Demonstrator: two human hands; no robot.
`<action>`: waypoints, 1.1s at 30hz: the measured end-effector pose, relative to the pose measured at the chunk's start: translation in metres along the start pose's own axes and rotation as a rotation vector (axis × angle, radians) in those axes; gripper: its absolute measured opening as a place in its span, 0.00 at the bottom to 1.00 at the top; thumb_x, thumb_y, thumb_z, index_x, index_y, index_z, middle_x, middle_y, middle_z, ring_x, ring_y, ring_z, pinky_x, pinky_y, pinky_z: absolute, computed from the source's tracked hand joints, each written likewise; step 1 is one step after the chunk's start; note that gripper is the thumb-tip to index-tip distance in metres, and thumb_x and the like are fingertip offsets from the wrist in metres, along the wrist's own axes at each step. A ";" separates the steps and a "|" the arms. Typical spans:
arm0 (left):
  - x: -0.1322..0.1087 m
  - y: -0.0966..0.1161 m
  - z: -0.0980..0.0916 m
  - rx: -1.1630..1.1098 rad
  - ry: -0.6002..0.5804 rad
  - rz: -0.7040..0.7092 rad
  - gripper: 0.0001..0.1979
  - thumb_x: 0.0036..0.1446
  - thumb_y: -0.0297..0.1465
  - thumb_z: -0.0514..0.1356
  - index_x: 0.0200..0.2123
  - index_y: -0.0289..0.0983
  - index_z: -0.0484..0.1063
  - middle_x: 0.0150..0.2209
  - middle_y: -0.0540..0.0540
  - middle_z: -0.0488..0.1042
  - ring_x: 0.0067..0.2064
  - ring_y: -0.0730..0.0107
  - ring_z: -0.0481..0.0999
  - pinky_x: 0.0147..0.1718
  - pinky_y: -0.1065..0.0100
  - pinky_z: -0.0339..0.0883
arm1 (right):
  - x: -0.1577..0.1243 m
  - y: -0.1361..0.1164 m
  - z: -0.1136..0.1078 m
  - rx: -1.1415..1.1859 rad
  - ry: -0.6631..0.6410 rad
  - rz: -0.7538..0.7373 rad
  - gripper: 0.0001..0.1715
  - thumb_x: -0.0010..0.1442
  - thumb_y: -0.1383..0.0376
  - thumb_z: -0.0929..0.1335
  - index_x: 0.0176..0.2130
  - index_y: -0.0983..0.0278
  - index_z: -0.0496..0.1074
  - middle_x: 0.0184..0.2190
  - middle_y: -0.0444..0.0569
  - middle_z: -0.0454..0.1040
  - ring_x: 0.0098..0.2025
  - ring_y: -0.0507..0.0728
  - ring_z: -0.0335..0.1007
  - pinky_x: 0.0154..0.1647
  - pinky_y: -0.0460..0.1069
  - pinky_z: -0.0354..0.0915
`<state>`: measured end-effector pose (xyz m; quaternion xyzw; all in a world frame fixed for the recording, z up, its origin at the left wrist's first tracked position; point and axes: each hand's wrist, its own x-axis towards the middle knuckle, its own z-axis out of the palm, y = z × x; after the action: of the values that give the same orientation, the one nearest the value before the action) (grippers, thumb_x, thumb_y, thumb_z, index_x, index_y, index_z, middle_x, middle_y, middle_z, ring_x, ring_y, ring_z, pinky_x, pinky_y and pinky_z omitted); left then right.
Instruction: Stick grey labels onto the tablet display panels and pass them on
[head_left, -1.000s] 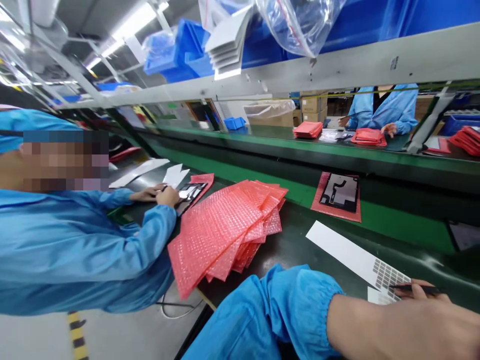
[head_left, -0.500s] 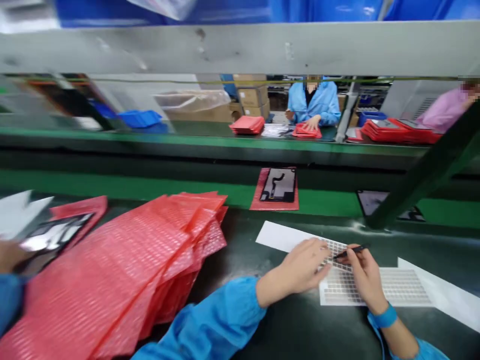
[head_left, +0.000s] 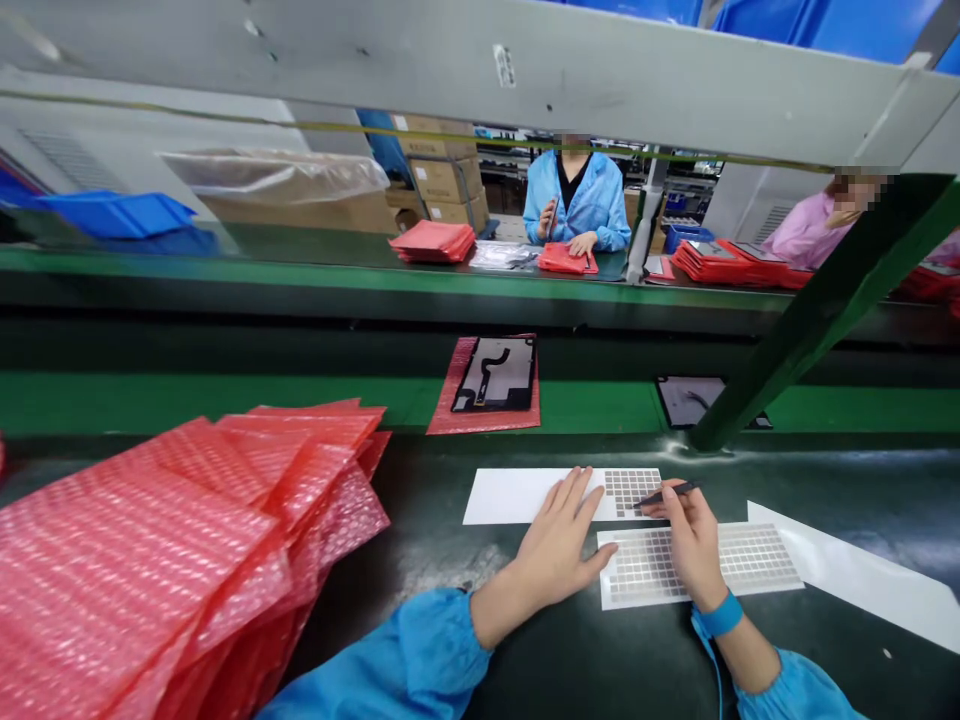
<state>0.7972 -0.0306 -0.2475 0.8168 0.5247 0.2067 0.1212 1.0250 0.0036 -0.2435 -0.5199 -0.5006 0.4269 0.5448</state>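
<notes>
My left hand (head_left: 559, 535) lies flat with fingers spread on a white sheet (head_left: 510, 495) that bears a grid of small grey-brown squares at its right end. Between the fingertips of my right hand (head_left: 690, 535) is a slim black tool, which looks like a pair of tweezers (head_left: 671, 493), its tip touching the grid. A second sheet of small squares (head_left: 757, 555) lies nearer to me, partly under my right wrist. Around that wrist runs a blue strap (head_left: 721, 614) with a cord.
A big pile of red bubble-wrap bags (head_left: 172, 540) covers the left side. On the green strip ahead, a black-framed panel (head_left: 496, 375) rests on a red bag. A slanted green post (head_left: 810, 320) stands at right. Across the bench, a co-worker in blue (head_left: 577, 200) handles red bags.
My left hand has gone from curled over the grid to flat on the white sheet, which now lies straighter. The tool tip stays at the grid. The view has shifted right.
</notes>
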 end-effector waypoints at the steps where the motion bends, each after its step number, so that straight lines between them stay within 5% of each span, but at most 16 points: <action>1: 0.000 0.000 0.000 0.001 -0.007 -0.007 0.38 0.67 0.47 0.64 0.72 0.34 0.62 0.78 0.30 0.52 0.79 0.37 0.49 0.74 0.36 0.56 | 0.000 -0.001 0.001 0.008 0.005 0.001 0.29 0.67 0.40 0.72 0.48 0.62 0.75 0.34 0.51 0.84 0.36 0.61 0.84 0.42 0.56 0.79; 14: -0.002 -0.003 -0.002 0.027 -0.016 0.011 0.35 0.68 0.43 0.62 0.72 0.34 0.64 0.78 0.31 0.55 0.78 0.37 0.53 0.72 0.37 0.59 | 0.000 0.006 -0.003 0.033 0.020 0.010 0.29 0.66 0.40 0.73 0.48 0.62 0.75 0.33 0.50 0.84 0.35 0.61 0.84 0.41 0.54 0.79; 20: 0.017 0.000 -0.017 -0.018 0.022 -0.035 0.24 0.66 0.45 0.63 0.60 0.39 0.76 0.68 0.32 0.71 0.69 0.36 0.69 0.64 0.36 0.68 | -0.003 0.010 -0.001 0.044 -0.014 -0.003 0.28 0.68 0.40 0.71 0.48 0.60 0.75 0.35 0.52 0.84 0.36 0.63 0.83 0.41 0.56 0.79; 24: 0.075 -0.002 -0.035 -0.097 -0.018 -0.191 0.12 0.64 0.41 0.64 0.43 0.40 0.81 0.48 0.37 0.82 0.54 0.44 0.80 0.55 0.46 0.75 | -0.003 0.011 0.002 0.042 -0.017 -0.023 0.28 0.68 0.39 0.71 0.47 0.60 0.76 0.32 0.51 0.83 0.34 0.63 0.82 0.40 0.56 0.78; 27: 0.138 -0.015 -0.038 -0.154 -0.052 -0.269 0.12 0.67 0.41 0.65 0.39 0.38 0.80 0.39 0.42 0.81 0.44 0.55 0.82 0.49 0.54 0.77 | -0.004 0.009 0.005 0.046 -0.034 -0.030 0.29 0.68 0.39 0.70 0.46 0.61 0.76 0.30 0.50 0.82 0.33 0.62 0.81 0.38 0.55 0.77; 33: 0.249 -0.047 -0.026 -0.245 -0.128 -0.416 0.20 0.70 0.41 0.65 0.59 0.36 0.74 0.55 0.41 0.78 0.50 0.60 0.81 0.50 0.53 0.79 | -0.007 0.004 0.009 0.071 -0.065 -0.023 0.28 0.69 0.40 0.70 0.46 0.61 0.76 0.29 0.49 0.80 0.32 0.60 0.80 0.36 0.52 0.74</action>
<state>0.8379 0.2142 -0.1919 0.6820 0.6436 0.1872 0.2925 1.0159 -0.0019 -0.2484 -0.4803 -0.5085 0.4549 0.5512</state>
